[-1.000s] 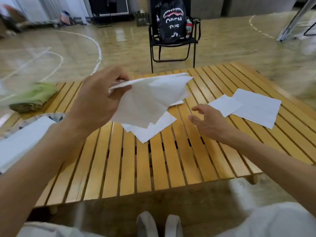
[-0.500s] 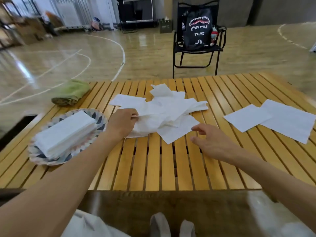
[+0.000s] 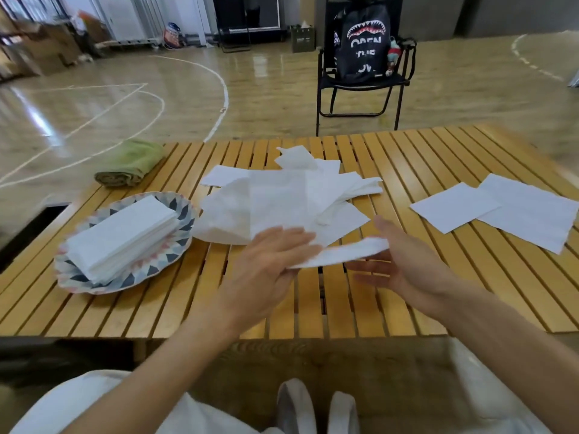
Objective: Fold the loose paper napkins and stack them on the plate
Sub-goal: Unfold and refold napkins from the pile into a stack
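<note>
Both hands are raised just above the near middle of the table [image 3: 438,158], with one napkin [image 3: 344,253] stretched between them. The left hand [image 3: 269,261] lies palm down with its fingers extended toward the right; the napkin's left end runs under those fingers, and the exact grip there is hidden. The right hand [image 3: 404,264] faces the left hand with its thumb on top of the napkin's right end and its fingers extended beneath, so the end is pinched between thumb and fingers. The napkin appears as a narrow, slightly sagging white strip; motion blur hides its fold lines.

Just beyond the hands, at the middle of the table, lies a loose pile of napkins [image 3: 282,202], unfolded and overlapping at mixed angles. To the left of the pile, near the table's left edge, stands a plate [image 3: 185,214] with a patterned rim of blue and pink triangles. A stack of folded napkins [image 3: 125,236] lies on it, set diagonally. At the far left corner rests a rolled green cloth [image 3: 131,162].

On the right side of the table, well apart from the pile, two flat napkins [image 3: 513,211] lie overlapping at one edge.

Beyond the table, on the glossy wooden floor [image 3: 125,98], stands a black folding chair [image 3: 363,89] with a black bag [image 3: 363,42] bearing a shark-mouth print.
</note>
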The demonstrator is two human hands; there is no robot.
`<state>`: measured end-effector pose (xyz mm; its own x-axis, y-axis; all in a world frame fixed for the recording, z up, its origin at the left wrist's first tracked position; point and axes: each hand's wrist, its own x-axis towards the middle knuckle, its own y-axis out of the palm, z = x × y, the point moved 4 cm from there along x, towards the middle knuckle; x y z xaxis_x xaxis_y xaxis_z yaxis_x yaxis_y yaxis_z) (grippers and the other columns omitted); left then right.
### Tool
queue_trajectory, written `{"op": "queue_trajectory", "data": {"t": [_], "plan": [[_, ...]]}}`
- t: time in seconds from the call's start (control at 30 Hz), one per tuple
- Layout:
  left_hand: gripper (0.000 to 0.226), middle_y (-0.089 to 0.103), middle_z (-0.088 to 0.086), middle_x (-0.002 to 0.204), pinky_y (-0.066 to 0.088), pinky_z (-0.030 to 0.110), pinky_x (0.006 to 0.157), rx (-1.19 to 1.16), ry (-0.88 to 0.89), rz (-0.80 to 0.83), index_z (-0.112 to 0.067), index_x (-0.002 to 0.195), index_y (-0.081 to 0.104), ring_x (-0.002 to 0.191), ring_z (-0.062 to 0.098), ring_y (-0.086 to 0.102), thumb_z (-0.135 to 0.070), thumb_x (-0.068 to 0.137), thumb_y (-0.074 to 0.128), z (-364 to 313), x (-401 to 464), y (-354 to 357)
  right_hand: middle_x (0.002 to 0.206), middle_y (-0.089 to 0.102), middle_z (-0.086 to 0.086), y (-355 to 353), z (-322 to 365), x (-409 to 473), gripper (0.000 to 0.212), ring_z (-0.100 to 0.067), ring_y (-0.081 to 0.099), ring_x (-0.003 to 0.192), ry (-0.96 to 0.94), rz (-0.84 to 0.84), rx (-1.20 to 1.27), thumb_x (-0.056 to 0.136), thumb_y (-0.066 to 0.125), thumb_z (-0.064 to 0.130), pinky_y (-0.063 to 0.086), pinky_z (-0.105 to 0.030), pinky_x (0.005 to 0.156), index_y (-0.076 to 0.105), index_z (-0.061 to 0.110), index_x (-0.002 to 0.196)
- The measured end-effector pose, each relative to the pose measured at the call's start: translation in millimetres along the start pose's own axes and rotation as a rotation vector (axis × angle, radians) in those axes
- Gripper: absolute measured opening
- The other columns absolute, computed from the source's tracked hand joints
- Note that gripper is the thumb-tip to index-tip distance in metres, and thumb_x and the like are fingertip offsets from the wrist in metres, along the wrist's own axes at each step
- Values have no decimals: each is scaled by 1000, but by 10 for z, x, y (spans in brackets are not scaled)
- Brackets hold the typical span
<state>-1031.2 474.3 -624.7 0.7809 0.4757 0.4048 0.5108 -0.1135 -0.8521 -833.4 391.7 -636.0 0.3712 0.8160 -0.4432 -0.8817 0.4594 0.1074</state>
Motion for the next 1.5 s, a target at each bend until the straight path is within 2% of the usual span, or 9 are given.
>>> {"op": "queue_trajectory", "data": {"t": [0.17, 0.37, 0.47, 0.6, 0.77, 1.0, 1.1, 1.3, 1.5], "plan": [[50, 51, -8, 145, 24, 39, 121, -58, -9, 152, -31, 130, 62, 141, 5, 36, -3, 88, 62, 118, -241, 325, 110, 65, -6, -160, -246, 67, 37, -21, 68, 90, -13, -97, -327, 95, 65, 13, 56, -25, 61, 57, 16, 131], [61, 30, -26, 152, 19, 26, 117, -97, -127, 331, -43, 141, 46, 141, -7, 18, -43, 81, 59, 184, -354, 335, 99, 71, 3, -191, -261, 86, 38, -15, 69, 87, -82, -87, -586, 92, 68, 18, 61, -34, 75, 53, 26, 126], [69, 19, -29, 154, 17, 26, 119, -71, -179, 408, -46, 145, 36, 143, -7, 11, -30, 83, 62, 270, -407, 303, 95, 72, 4, -221, -258, 82, 33, -13, 71, 83, -88, -72, -677, 91, 69, 21, 62, -33, 72, 54, 26, 119], [59, 32, -24, 150, 29, 25, 116, -10, -237, 287, -44, 139, 44, 140, -1, 27, -16, 89, 60, 369, -389, 196, 98, 71, 2, -237, -243, 54, 10, -15, 70, 88, -87, -80, -780, 94, 66, 27, 58, -25, 61, 58, 26, 101], [42, 48, -19, 137, 32, 15, 101, 70, -243, 247, -38, 129, 56, 126, 2, 44, -41, 89, 67, 404, -348, 130, 94, 70, -1, -266, -219, 21, 2, -16, 69, 82, -106, -150, -755, 95, 64, 21, 45, -15, 46, 64, 19, 96], [45, 44, -28, 132, 32, 12, 94, 20, -309, 351, -43, 124, 54, 116, -11, 37, -59, 83, 66, 437, -365, 145, 87, 71, 0, -353, -155, 17, 9, -16, 70, 78, -114, -234, -771, 94, 63, 18, 60, -33, 63, 68, 16, 86], [16, 55, -22, 123, 39, 12, 91, 37, -294, 306, -39, 106, 62, 110, -4, 48, -41, 90, 65, 412, -346, 102, 82, 71, -2, -402, -149, 18, 13, -17, 72, 67, -120, -234, -797, 94, 64, 22, 60, -31, 58, 68, 14, 85], [8, 61, -14, 88, 47, 12, 67, -58, -382, 10, -28, 96, 60, 84, 0, 59, -21, 93, 63, 359, -296, -95, 62, 72, -6, -456, -111, 10, 8, -14, 64, 45, -101, -214, -903, 93, 62, 15, 47, -23, 49, 66, 13, 86], [6, 55, -9, 87, 44, 9, 53, -151, -611, -286, -19, 100, 52, 82, -2, 58, -21, 97, 56, 488, -323, -365, 81, 70, -2, -552, -63, 7, 15, -14, 66, 68, -62, -273, -1087, 93, 64, 32, 53, -29, 60, 62, 18, 89]]}}
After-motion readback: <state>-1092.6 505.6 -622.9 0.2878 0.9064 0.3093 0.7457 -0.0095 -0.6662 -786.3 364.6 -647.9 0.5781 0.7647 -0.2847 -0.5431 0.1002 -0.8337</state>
